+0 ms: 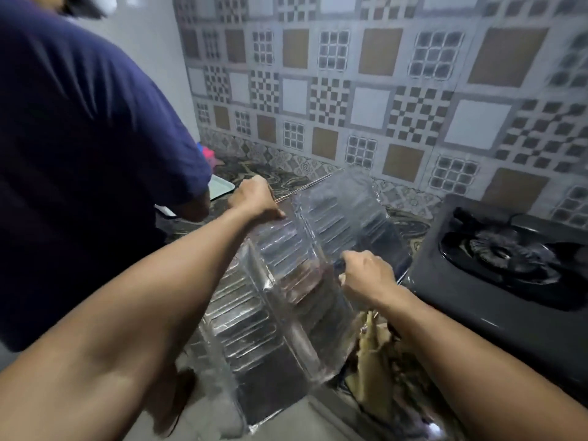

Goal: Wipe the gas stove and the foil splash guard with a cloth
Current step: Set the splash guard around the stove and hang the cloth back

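Observation:
The ribbed foil splash guard [286,281] is folded into panels and held tilted over the counter's front edge. My left hand [254,198] grips its upper left edge. My right hand [366,275] is closed on its right edge near the middle. The black gas stove [496,275] sits on the counter to the right, one burner showing. A yellowish cloth [372,354] hangs below my right wrist, partly hidden; I cannot tell whether my hand holds it.
Another person in a dark blue shirt [79,154] stands close on the left at the counter. A pale tray [221,186] lies behind that person's arm. The patterned tile wall [381,90] runs behind the marbled counter [410,224].

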The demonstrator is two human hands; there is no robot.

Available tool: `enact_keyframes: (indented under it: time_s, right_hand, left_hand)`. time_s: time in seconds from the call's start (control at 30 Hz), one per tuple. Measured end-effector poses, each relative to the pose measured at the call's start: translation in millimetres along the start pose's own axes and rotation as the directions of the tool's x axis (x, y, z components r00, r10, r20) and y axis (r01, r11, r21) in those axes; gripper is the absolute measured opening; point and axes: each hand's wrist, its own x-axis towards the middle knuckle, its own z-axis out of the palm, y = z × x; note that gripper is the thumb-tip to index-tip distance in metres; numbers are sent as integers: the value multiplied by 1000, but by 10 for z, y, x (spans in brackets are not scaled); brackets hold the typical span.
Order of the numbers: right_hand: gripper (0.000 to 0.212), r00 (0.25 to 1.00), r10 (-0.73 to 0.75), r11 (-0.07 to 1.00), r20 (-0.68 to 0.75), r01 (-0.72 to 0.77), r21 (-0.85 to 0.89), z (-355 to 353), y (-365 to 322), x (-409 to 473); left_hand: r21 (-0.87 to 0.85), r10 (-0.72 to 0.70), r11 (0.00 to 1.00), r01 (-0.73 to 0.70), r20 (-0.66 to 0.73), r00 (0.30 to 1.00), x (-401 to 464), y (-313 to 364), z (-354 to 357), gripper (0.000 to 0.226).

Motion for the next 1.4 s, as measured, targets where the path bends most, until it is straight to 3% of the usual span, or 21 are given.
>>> enact_keyframes:
  time_s: [0.13, 0.2, 0.27, 0.33, 0.4, 0.5, 0.67, 0.9, 1.03, 1.23, 1.4]
  right_hand:
    - [36, 980, -24, 998, -197, 33, 45, -531, -36, 282]
    - [52, 960, -75, 993, -271, 95, 63, -798, -37, 413]
    - [77, 951, -187, 980, -247, 200, 26, -1025, -51, 529]
    - [88, 941, -281, 959, -190, 281, -25, -1189, -49, 636]
    - [77, 929, -330, 944, -167, 328, -40, -1283, -34, 714]
    - [27, 924, -313, 949, -218, 314, -30, -1403, 8, 729]
    - [29, 932, -222, 969, -286, 245, 44, -1605, 171, 695]
    - [30, 905, -102, 994, -414, 107, -13, -2057, 457, 677]
    - [28, 869, -62, 997, -491, 74, 5, -2317, 613, 670]
    - [25, 805, -56, 998, -590, 57, -17, -2580, 805, 614]
    - [20, 769, 36, 997, -638, -68, -26, -2797, 982, 584]
  left_hand:
    - [-61, 80, 995, -80, -5, 997, -95, 244, -147, 26]
    - [-76, 108, 991, -108, -3, 994, -154, 342, -212, 24]
    - [-108, 137, 985, -137, -8, 991, -210, 434, -270, 24]
    - [-129, 163, 978, -165, -22, 986, -287, 533, -308, 23]
    - [-135, 191, 972, -194, -32, 981, -357, 623, -312, 23]
    - [-159, 242, 958, -238, 6, 970, -418, 689, -356, 25]
    - [-119, 267, 962, -244, 243, 933, -371, 460, -632, 49]
    - [98, 170, 970, -223, 387, 906, -195, 13, -949, 24]
    - [148, 108, 974, -171, 358, 927, -163, -101, -1008, 18]
    - [218, 152, 959, -178, 134, 979, -169, 123, -1183, 27]
    - [45, 191, 980, -193, 41, 981, -14, 360, -1235, 23]
